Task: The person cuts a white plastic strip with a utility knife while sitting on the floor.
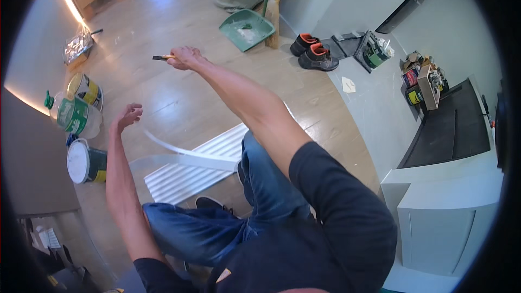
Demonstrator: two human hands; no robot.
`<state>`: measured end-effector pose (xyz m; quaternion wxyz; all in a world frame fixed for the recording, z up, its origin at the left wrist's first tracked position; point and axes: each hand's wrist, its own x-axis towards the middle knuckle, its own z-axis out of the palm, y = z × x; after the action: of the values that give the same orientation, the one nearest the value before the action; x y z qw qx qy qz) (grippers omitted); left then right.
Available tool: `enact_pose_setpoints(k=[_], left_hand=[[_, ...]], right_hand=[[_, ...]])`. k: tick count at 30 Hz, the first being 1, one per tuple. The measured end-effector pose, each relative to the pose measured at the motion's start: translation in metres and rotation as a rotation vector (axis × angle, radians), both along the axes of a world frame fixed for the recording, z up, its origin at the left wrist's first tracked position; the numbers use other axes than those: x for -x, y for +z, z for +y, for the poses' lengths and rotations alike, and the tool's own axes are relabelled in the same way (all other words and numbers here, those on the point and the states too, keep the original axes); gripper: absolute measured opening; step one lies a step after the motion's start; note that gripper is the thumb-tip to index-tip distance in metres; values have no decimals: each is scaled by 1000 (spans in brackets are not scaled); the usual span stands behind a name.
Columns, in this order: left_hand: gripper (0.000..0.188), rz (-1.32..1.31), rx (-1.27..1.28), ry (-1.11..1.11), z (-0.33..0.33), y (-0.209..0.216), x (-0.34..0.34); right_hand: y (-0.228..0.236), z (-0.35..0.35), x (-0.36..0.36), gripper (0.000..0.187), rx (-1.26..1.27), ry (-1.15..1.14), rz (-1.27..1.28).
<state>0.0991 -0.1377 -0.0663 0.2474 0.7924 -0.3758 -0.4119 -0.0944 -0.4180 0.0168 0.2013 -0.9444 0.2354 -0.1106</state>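
Observation:
My right hand [184, 58] reaches out over the floor, its fingers closed round a small slim tool [161, 57] with a dark end and a yellowish part. Its exact kind is too small to make out. Lower and to the left, my left hand [129, 115] hovers with loosely curled fingers and nothing visible in them. The tip of a curved white strip [187, 154] ends close to it, apart from the fingers. That strip lies across a white ribbed panel [190, 176] on the floor, beside my legs and shoes.
At left stand a clear jug with green cap [76, 116], a paint can [85, 89], a lidded bucket [81, 161] and a foil-covered tray [77, 47]. Farther off are a green dustpan [247, 31], a broom [274, 19] and work shoes [316, 56]. A white cabinet [437, 233] stands right.

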Motion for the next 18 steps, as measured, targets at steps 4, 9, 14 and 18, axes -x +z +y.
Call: enact_pose_setpoints(k=[4, 9, 14, 18], left_hand=[[46, 15, 202, 20, 1, 51, 21], [55, -1, 432, 244, 18, 107, -4], [62, 163, 539, 444, 97, 108, -69], [64, 219, 666, 402, 78, 104, -86]], right_hand=[[48, -13, 33, 37, 15, 55, 11], [57, -118, 178, 31, 215, -22, 126], [45, -196, 378, 15, -733, -539, -73], [60, -210, 407, 18, -425, -639, -57]])
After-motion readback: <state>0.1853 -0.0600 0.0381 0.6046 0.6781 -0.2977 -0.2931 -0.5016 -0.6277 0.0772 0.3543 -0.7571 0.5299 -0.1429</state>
